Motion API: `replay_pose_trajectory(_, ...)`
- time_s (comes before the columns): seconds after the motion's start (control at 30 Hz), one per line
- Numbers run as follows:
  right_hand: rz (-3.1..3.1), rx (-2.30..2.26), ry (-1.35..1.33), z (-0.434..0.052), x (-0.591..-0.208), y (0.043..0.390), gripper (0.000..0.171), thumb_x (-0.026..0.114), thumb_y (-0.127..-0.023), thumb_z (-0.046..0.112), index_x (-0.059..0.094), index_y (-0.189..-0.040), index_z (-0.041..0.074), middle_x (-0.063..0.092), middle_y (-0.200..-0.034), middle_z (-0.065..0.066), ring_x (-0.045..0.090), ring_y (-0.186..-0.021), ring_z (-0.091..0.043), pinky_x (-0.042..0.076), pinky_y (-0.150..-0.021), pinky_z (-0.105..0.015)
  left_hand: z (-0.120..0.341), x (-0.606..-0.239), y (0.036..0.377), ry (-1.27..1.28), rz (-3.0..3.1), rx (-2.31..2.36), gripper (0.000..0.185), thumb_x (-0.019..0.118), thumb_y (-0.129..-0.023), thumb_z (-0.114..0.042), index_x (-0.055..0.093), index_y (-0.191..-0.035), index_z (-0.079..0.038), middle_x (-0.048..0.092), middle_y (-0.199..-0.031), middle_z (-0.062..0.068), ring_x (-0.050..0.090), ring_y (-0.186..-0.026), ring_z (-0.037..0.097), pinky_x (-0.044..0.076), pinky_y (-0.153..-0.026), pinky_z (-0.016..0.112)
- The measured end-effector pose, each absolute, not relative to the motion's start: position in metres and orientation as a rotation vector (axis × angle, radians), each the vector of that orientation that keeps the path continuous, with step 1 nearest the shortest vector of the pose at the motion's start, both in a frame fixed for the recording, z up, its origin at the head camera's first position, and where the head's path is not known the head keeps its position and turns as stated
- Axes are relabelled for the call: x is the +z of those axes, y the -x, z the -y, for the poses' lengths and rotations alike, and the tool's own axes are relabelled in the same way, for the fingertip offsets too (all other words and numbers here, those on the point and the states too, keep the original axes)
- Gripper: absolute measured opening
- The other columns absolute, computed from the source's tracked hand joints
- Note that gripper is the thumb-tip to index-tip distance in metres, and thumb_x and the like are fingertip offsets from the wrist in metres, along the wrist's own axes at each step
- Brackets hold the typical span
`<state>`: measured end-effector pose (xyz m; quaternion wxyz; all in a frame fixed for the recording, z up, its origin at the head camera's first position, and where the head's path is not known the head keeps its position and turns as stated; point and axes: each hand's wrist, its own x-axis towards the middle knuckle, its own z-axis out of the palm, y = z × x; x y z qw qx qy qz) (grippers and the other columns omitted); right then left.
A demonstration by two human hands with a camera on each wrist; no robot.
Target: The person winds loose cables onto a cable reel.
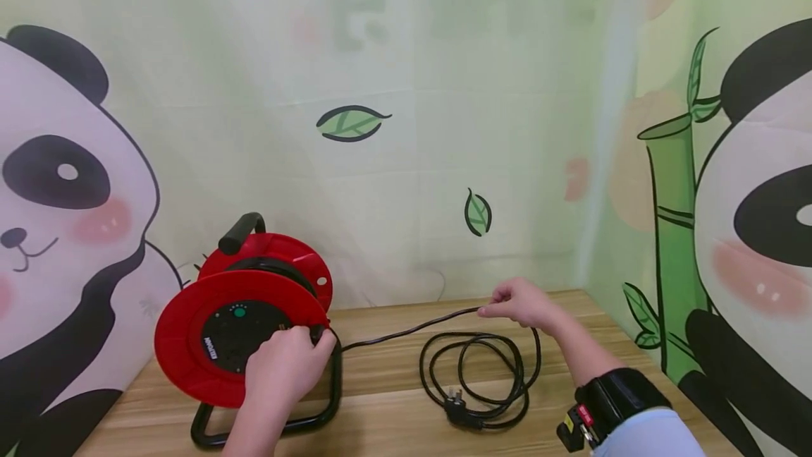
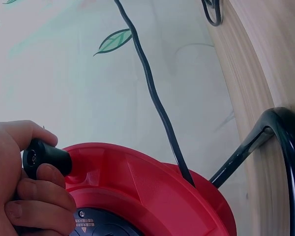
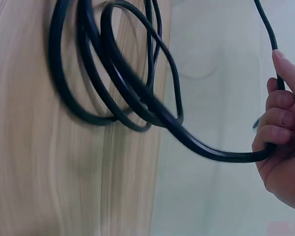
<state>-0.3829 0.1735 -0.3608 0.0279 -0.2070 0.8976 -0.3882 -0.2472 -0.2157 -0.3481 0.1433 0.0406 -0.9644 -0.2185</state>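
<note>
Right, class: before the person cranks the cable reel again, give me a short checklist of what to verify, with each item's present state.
1. Left hand grips the black crank knob: ok.
2. Right hand holds the black cable, fingers curled round it: ok.
3. Cable runs off the table between right hand and red cable reel, no snag showing: ok.
4. Loose coils free of knots: cannot tell; the loops overlap.
5. Plug lying on the wooden table, clear of the reel: ok.
6. Black stand frame flat on the table: ok.
</note>
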Motion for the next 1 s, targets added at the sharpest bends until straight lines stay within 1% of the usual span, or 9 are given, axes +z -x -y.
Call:
replay_pose_trajectory(0.13, -2.873, -1.144, 0.664, -0.183, -0.357, 0.386, 0.029, 0.079, -0.089, 0.038, 0.07, -0.08, 0.011, 0.054, -0.067, 0.003, 0.043, -0.06, -0.014, 0.038, -0.056, -0.031, 0.216, -0.348, 0.248, -0.12, 2.776, -0.628, 0.047, 0.048, -0.098, -0.038, 0.053, -0.059, -0.013, 0.049, -0.052, 0.003, 0.048, -0.05, 0.022, 0.036, -0.047, 0.034)
replay_pose_trajectory(0.23, -2.972, -1.097, 0.665, -0.188, -0.355, 0.389, 0.032, 0.078, -0.089, 0.04, 0.069, -0.076, 0.012, 0.059, -0.072, 0.001, 0.047, -0.066, -0.017, 0.039, -0.061, -0.034, 0.216, -0.347, 0.248, -0.122, 2.771, -0.631, 0.047, 0.048, -0.098, -0.039, 0.053, -0.059, -0.013, 0.049, -0.052, 0.003, 0.048, -0.05, 0.022, 0.036, -0.047, 0.034)
replay_pose_trajectory(0.37, -3.065, -1.057, 0.596, -0.195, -0.356, 0.391, 0.037, 0.078, -0.089, 0.043, 0.065, -0.072, 0.012, 0.056, -0.069, 0.0, 0.047, -0.064, -0.018, 0.039, -0.059, -0.033, 0.215, -0.346, 0.247, -0.127, 2.776, -0.648, 0.046, 0.049, -0.098, -0.038, 0.053, -0.06, -0.013, 0.05, -0.051, 0.003, 0.048, -0.05, 0.022, 0.037, -0.048, 0.034)
replay_pose_trajectory(0.5, -3.089, -1.03, 0.587, -0.198, -0.358, 0.391, 0.039, 0.077, -0.089, 0.045, 0.064, -0.073, 0.013, 0.058, -0.071, -0.001, 0.049, -0.066, -0.018, 0.041, -0.06, -0.034, 0.215, -0.346, 0.247, -0.126, 2.779, -0.656, 0.045, 0.049, -0.098, -0.037, 0.054, -0.061, -0.012, 0.05, -0.052, 0.003, 0.048, -0.051, 0.021, 0.038, -0.049, 0.034)
replay_pose_trajectory(0.63, -3.104, -1.032, 0.574, -0.198, -0.359, 0.391, 0.04, 0.076, -0.089, 0.047, 0.064, -0.071, 0.014, 0.057, -0.069, 0.0, 0.049, -0.065, -0.018, 0.041, -0.059, -0.033, 0.215, -0.346, 0.247, -0.127, 2.781, -0.651, 0.045, 0.049, -0.098, -0.037, 0.054, -0.061, -0.012, 0.05, -0.052, 0.003, 0.048, -0.051, 0.022, 0.038, -0.049, 0.034)
replay_pose_trajectory(1.0, -3.096, -1.109, 0.565, -0.196, -0.365, 0.39, 0.039, 0.077, -0.089, 0.044, 0.062, -0.07, 0.013, 0.057, -0.068, 0.0, 0.048, -0.063, -0.018, 0.041, -0.058, -0.034, 0.215, -0.347, 0.247, -0.132, 2.781, -0.632, 0.046, 0.049, -0.098, -0.038, 0.054, -0.061, -0.012, 0.05, -0.053, 0.004, 0.048, -0.051, 0.022, 0.037, -0.049, 0.034)
